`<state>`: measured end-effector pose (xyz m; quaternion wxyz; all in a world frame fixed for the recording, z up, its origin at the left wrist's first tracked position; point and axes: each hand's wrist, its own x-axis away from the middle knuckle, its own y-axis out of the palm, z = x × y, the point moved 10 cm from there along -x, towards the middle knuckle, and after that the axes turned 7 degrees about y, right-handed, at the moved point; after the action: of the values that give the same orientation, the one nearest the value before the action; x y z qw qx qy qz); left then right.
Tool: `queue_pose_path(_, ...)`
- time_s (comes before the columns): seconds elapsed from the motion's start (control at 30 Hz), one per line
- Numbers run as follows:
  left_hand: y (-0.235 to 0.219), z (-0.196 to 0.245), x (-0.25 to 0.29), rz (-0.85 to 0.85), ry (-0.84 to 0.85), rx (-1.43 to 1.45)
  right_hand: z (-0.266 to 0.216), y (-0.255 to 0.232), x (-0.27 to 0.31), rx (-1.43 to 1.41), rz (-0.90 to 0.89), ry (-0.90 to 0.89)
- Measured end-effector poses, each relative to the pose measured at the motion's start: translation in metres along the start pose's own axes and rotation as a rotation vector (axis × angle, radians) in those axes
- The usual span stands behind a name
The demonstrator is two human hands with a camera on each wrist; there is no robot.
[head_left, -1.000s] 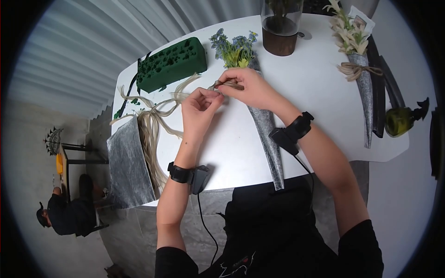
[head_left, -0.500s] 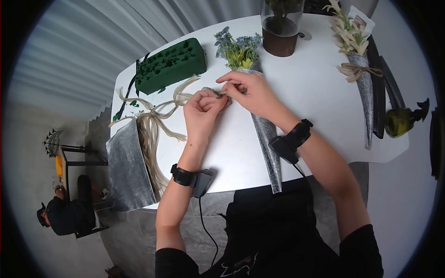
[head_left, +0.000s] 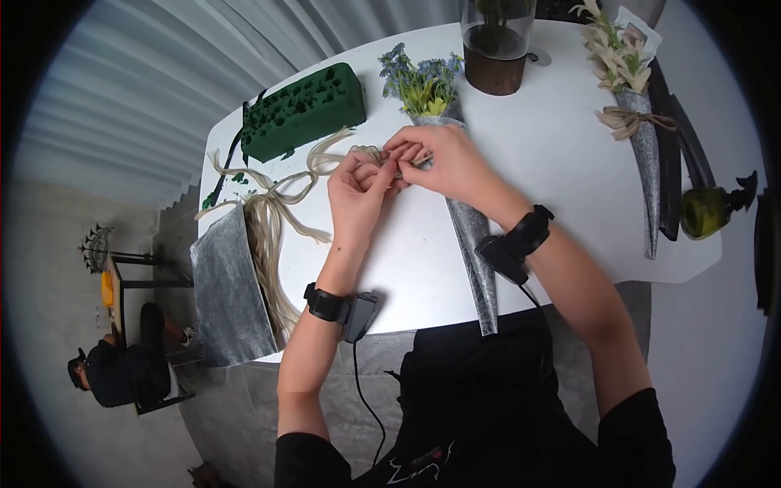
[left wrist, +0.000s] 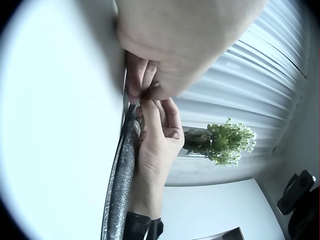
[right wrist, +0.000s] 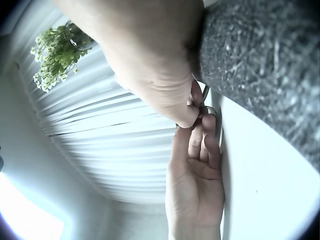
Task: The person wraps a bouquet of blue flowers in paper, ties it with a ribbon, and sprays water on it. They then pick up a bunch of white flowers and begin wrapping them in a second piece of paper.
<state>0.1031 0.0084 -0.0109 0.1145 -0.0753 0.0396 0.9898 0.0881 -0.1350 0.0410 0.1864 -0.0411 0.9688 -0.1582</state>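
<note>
Close together over the white table, the left hand [head_left: 356, 195] and the right hand [head_left: 455, 167] both pinch beige raffia strands [head_left: 366, 151] between thumb and fingers. Their fingertips meet, hiding most of the strands there. Just beyond and under the right hand lies a grey paper cone [head_left: 470, 244] with blue and yellow-green flowers [head_left: 423, 85] at its wide end. In the left wrist view the right hand [left wrist: 157, 150] meets the left hand's fingertips beside the cone [left wrist: 122, 180]. The right wrist view shows the left hand [right wrist: 197, 185] palm visible, fingers bent at the strand.
A green foam block [head_left: 305, 114] sits at the back left. Loose raffia [head_left: 264, 236] lies by a grey sheet [head_left: 232, 293]. A glass vase [head_left: 496, 57] stands at the back; a tied cone of pale flowers [head_left: 643, 154] and a green bottle [head_left: 704, 213] are right. A seated person [head_left: 122, 366] is far left.
Both hands have shifted slightly right, and the right fingers have curled in closer to the left fingertips. The flower cone shows more of its upper edge than a second ago.
</note>
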Motion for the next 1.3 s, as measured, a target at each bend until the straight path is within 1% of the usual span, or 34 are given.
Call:
queue_pose_path(0.23, 0.005, 0.008, 0.002, 0.005, -0.027, 0.007, -0.002, -0.001, 0.001, -0.05, 0.01, -0.017)
queue_pose_path(0.3, 0.005, 0.007, 0.002, -0.007, -0.021, 0.034, -0.01, -0.002, 0.003, 0.048, 0.051, -0.112)
queue_pose_path(0.43, 0.004, 0.005, -0.001, -0.048, 0.006, 0.037, -0.013, -0.003, 0.004, 0.044, 0.045, -0.112)
queue_pose_path(0.5, 0.003, 0.005, 0.0, -0.018, -0.008, 0.027, -0.018, -0.001, 0.005, 0.065, 0.026, -0.137)
queue_pose_path(0.57, 0.001, 0.004, 0.001, 0.011, -0.025, 0.016, -0.014, -0.001, 0.003, 0.057, 0.031, -0.121)
queue_pose_path(0.83, 0.002, 0.003, 0.0, -0.037, -0.026, -0.021, -0.01, -0.002, 0.004, 0.044, 0.028, -0.1)
queue_pose_path(0.9, 0.004, 0.002, 0.0, -0.045, -0.032, -0.001, -0.013, -0.002, 0.005, 0.096, 0.051, -0.135)
queue_pose_path(1.03, 0.007, 0.006, 0.003, -0.043, -0.058, -0.001, -0.015, -0.003, 0.005, 0.114, 0.071, -0.143)
queue_pose_path(1.1, 0.006, 0.003, 0.002, -0.05, -0.058, -0.003, -0.011, -0.004, 0.003, 0.101, 0.067, -0.095)
queue_pose_path(1.17, 0.007, 0.002, 0.002, -0.057, -0.058, -0.004, -0.012, -0.003, 0.004, 0.102, 0.064, -0.11)
queue_pose_path(1.23, 0.002, 0.006, 0.002, -0.015, -0.02, 0.008, -0.014, -0.003, 0.005, 0.104, 0.061, -0.127)
queue_pose_path(1.3, 0.002, 0.006, 0.002, -0.018, -0.026, 0.015, -0.014, -0.002, 0.004, 0.073, 0.047, -0.111)
